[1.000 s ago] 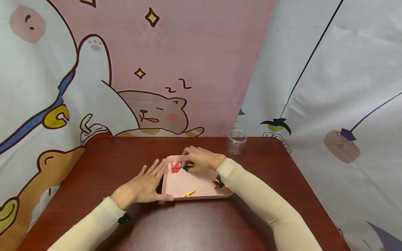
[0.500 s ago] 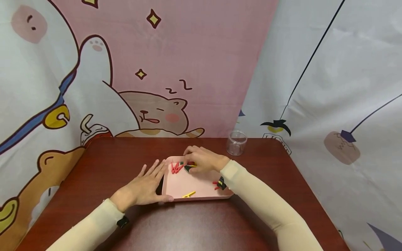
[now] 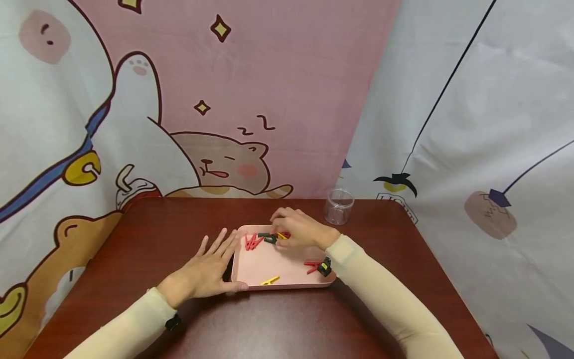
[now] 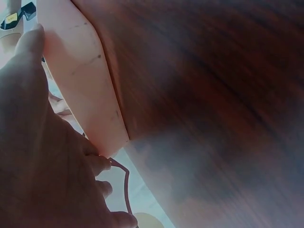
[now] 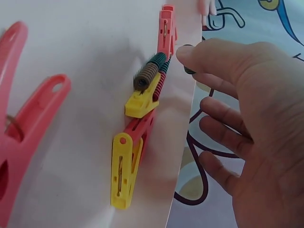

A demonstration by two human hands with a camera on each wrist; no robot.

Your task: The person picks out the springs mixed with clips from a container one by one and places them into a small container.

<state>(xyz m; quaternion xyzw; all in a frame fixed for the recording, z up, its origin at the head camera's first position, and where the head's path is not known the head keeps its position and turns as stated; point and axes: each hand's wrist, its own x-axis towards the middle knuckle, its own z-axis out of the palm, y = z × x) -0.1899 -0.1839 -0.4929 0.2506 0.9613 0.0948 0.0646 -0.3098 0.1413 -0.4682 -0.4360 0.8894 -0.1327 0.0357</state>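
Note:
My left hand (image 3: 202,271) rests along the left side of a shallow pink tray (image 3: 255,267), fingers spread and thumb at the near rim. Over the tray's far side, my right hand (image 3: 302,230) bends its fingers and thumb together. In the right wrist view a small dark ringed piece (image 5: 189,71), mostly hidden, shows behind the thumb tip, seemingly pinched. Beside that hand lie ribbed coils like springs (image 5: 147,77), a yellow clothespin (image 5: 122,175) and a red clothespin (image 5: 166,31). Another yellow clothespin (image 3: 271,280) lies by the near rim.
A clear plastic jar (image 3: 338,207) stands beyond the tray at the right. One more red clothespin (image 3: 312,265) lies at the tray's right, partly hidden by a black wrist device (image 3: 325,267). The tray sits on a dark wooden table (image 3: 287,324) before a printed cloth.
My right hand has shifted slightly to the right over the tray, uncovering more of the dark green coils and the clothespins beside them. The left hand stays on the tray's left side.

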